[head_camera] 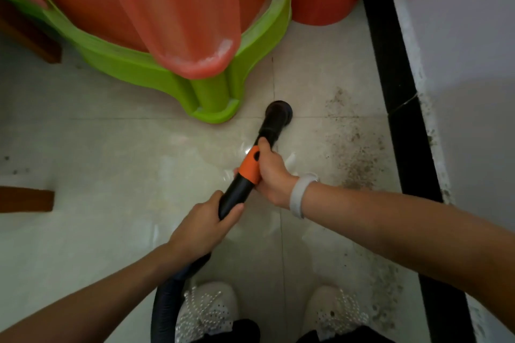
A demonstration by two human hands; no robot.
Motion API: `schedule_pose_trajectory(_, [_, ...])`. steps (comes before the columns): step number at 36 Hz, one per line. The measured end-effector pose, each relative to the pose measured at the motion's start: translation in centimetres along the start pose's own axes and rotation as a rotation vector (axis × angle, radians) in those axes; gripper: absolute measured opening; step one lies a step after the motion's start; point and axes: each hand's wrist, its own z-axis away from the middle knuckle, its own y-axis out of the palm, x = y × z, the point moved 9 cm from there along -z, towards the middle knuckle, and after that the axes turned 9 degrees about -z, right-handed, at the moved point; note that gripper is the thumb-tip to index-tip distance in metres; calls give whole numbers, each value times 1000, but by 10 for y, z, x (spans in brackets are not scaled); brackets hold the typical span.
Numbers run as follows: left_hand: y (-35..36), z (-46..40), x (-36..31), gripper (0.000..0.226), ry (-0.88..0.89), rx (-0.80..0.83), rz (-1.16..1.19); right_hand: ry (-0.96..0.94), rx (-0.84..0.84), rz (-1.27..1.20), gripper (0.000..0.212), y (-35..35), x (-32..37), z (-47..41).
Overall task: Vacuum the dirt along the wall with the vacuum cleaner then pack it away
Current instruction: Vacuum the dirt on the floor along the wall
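Right hand (271, 172) grips the orange collar of the vacuum wand (250, 167) at frame centre; left hand (204, 224) clasps its black lower section. Round nozzle (278, 111) meets the tiled floor (111, 147); dirt (359, 153) lies right, beside the black skirting (398, 92).

Glossy floor tiles (139, 161); smooth plastic stools (156, 22); matt black nozzle (271, 125).

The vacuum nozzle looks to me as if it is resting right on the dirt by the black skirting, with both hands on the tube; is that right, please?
Not quite. In the head view the vacuum nozzle sits on clean tile left of the dirt, not on it. Both hands, left and right, do grip the tube.
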Motion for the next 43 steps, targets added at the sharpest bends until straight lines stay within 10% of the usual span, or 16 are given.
schedule_pose_trajectory(31, [-12, -76, -74, 44, 135, -18, -88, -237, -95, 2, 34, -23, 108, -11])
schedule_pose_trajectory(43, [7, -29, -47, 32, 141, 84, -229, -104, -70, -20, 37, -41, 39, 10])
